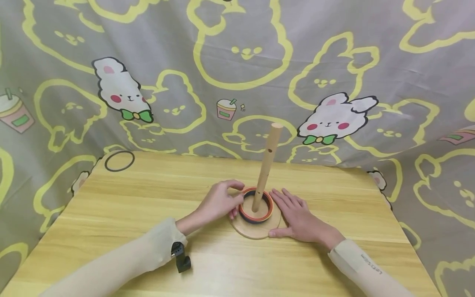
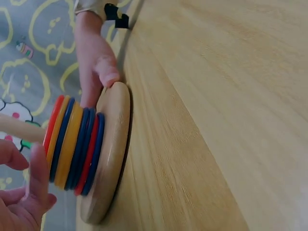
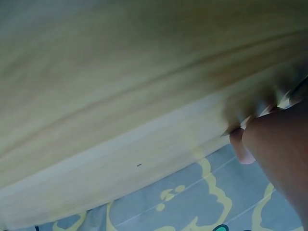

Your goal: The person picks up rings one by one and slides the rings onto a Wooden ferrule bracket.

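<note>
A round wooden base (image 1: 250,231) lies on the table with a tall wooden peg (image 1: 268,161) standing up from it. Around the peg's foot sits a stack of several thin rings (image 2: 72,144) in red, yellow and blue, a red one on top. My left hand (image 1: 219,200) is at the stack's left side, fingers loosely bent, fingertips right at the upper rings. In the left wrist view, thumb and fingers stand apart with no ring between them. My right hand (image 1: 300,218) rests on the base's right edge, fingers stretched out and thumb toward the front rim.
A dark ring (image 1: 119,161) lies at the table's back left corner. Behind the wooden table (image 1: 130,198) hangs a grey curtain (image 1: 167,41) with cartoon prints. A black strap piece (image 1: 180,258) hangs from the left sleeve.
</note>
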A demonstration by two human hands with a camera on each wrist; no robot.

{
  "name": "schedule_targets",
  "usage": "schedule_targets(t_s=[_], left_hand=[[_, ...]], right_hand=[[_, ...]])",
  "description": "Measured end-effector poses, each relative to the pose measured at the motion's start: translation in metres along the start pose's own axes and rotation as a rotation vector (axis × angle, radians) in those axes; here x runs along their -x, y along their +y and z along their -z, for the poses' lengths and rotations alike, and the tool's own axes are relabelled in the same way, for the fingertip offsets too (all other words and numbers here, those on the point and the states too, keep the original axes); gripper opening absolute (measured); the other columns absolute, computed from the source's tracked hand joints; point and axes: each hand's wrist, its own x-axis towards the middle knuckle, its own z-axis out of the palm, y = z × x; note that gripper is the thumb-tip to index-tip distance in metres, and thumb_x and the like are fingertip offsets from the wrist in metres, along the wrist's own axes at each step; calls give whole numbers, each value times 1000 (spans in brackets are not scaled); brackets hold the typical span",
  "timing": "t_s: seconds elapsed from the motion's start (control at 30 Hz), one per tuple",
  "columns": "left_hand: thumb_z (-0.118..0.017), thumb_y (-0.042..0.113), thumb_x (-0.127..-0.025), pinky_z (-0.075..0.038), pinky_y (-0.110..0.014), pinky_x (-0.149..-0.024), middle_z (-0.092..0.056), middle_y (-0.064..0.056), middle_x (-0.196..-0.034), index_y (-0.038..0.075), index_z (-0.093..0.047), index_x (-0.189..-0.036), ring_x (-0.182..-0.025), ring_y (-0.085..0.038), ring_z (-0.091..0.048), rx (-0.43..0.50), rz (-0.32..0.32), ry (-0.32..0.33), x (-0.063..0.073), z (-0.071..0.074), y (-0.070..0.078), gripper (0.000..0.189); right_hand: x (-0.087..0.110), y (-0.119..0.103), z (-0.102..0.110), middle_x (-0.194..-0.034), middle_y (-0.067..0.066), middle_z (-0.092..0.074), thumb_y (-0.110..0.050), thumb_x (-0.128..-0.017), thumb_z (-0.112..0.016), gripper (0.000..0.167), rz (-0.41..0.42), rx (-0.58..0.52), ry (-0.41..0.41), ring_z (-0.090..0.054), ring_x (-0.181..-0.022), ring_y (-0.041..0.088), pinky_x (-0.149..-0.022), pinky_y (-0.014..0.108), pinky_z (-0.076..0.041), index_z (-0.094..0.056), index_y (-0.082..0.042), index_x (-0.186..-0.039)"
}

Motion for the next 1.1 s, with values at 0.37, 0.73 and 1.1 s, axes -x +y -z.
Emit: schedule_targets(t_s=[0.37, 0.73, 1.1], left_hand=[[-73, 10, -101, -54, -29, -58, -64, -19, -131, 0, -61, -143, -83, -39, -68, -16, 18, 199, 20, 68, -38, 45], [-65, 25, -109, -54, -27, -59, -68, -19, -126, -1, -66, -139, -86, -21, -67, -300, 31, 452, 49, 198, -74, 39], [-62, 29, -109, -52, -62, -87, -53, -39, -147, -10, -61, -145, -111, -56, -58, -593, 165, 539, 58, 293, -117, 53]], right_hand=[[-1, -1, 1, -179, 15, -21, -71, -93, -74, 117, 6, -10, 1, -15, -163, 47, -117, 77, -26, -21, -4, -173], [-2, -1, 1, -179, 15, -21, -73, -94, -73, 117, 8, -4, -6, -15, -163, 46, -117, 77, -26, -21, -5, -173], [-1, -2, 2, -179, 15, -20, -72, -94, -73, 117, 2, -8, -10, -14, -163, 46, -118, 77, -25, -20, -5, -174]])
